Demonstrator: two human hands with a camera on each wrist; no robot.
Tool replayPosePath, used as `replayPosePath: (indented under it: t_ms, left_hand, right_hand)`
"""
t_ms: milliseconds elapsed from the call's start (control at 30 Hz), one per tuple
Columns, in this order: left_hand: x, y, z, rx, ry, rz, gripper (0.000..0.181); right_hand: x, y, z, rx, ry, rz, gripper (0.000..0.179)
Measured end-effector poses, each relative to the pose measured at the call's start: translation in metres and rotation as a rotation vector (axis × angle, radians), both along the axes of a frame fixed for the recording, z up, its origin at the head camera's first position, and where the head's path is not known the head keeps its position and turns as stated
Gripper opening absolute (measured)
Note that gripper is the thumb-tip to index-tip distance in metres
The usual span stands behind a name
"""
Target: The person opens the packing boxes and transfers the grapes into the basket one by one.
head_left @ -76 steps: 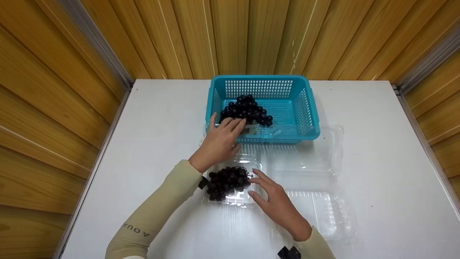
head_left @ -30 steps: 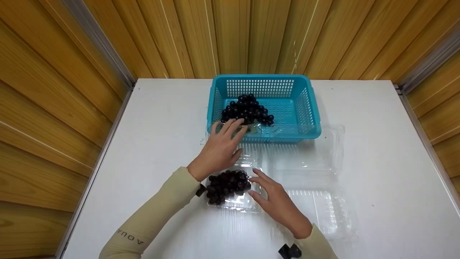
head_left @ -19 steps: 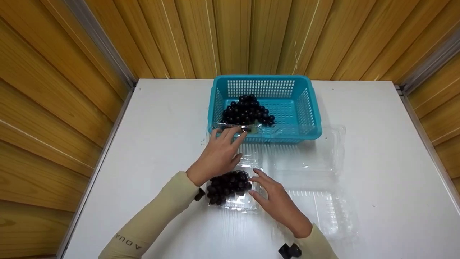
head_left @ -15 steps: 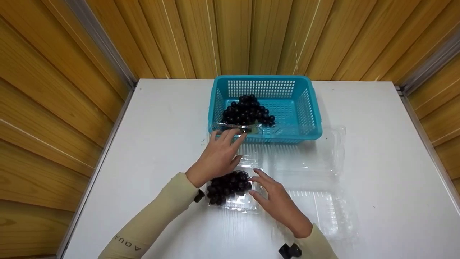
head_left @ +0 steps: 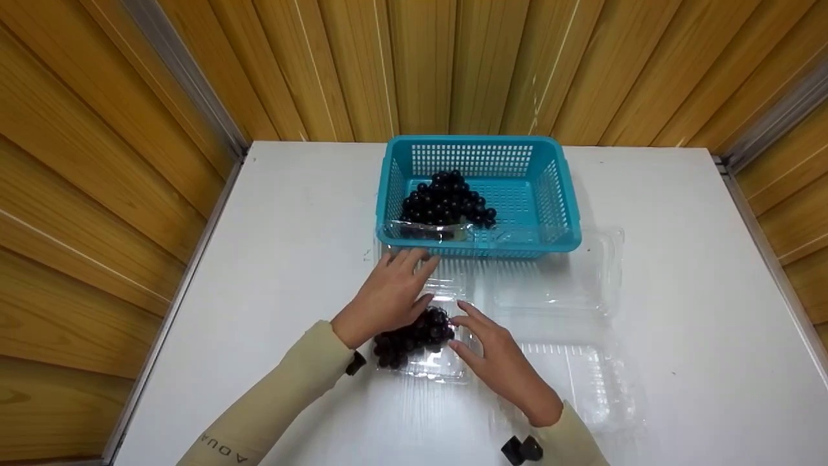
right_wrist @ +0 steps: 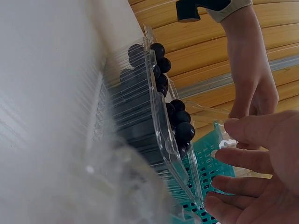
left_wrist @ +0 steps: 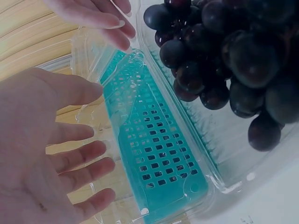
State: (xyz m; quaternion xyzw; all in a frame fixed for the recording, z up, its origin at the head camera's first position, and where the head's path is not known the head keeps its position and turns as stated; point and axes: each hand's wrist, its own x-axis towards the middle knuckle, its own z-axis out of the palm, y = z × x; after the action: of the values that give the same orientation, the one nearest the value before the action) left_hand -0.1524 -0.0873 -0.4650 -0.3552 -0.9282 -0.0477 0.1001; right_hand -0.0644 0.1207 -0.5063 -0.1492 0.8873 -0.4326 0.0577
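Note:
A bunch of dark grapes lies in the tray of a clear plastic clamshell box at the middle front. The box's lid stands open behind, overlapping the basket's front. My left hand, palm down with loosely bent fingers, hovers over the back of the box and hides some grapes. In the left wrist view its fingers are spread and hold nothing. Beside the box's right edge is my right hand, thumb and fingers apart, fingertips close to the grapes.
A teal basket at the back holds another bunch of dark grapes. Another clear clamshell lies open on the right, its far half reaching the basket. Slatted wood-pattern walls enclose the white table.
My left hand has drawn back from the basket's front and the raised lid toward the grapes in the box. My right hand has hardly moved.

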Motion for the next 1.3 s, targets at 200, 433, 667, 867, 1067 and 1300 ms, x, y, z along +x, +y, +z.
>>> replayPosePath:
  t_ms: [200,433,667,867,1067,1300]
  left_hand:
    - [0.007,-0.001,-0.004,-0.016,-0.072,0.019,0.056]
    - [0.015,-0.003,-0.009,-0.043,-0.139,0.008,0.048]
    - [0.021,-0.005,-0.009,-0.066,-0.181,-0.010,0.041]
    - [0.024,-0.006,-0.012,-0.075,-0.192,-0.032,0.040]
    - [0.028,-0.007,-0.016,-0.084,-0.235,-0.040,0.045]
    - [0.032,-0.007,-0.019,-0.107,-0.305,-0.042,0.053]
  right_hand:
    - [0.000,0.000,0.000,0.005,0.000,-0.008,0.039]
    - [-0.001,0.000,0.000,0.003,-0.014,-0.008,0.039]
    - [-0.001,0.000,0.001,0.012,-0.029,-0.013,0.039]
    - [0.000,0.000,0.001,0.015,-0.027,-0.013,0.040]
    - [0.000,0.000,0.000,0.021,-0.029,-0.015,0.040]
    - [-0.001,-0.001,0.000,0.027,-0.047,-0.020,0.039]
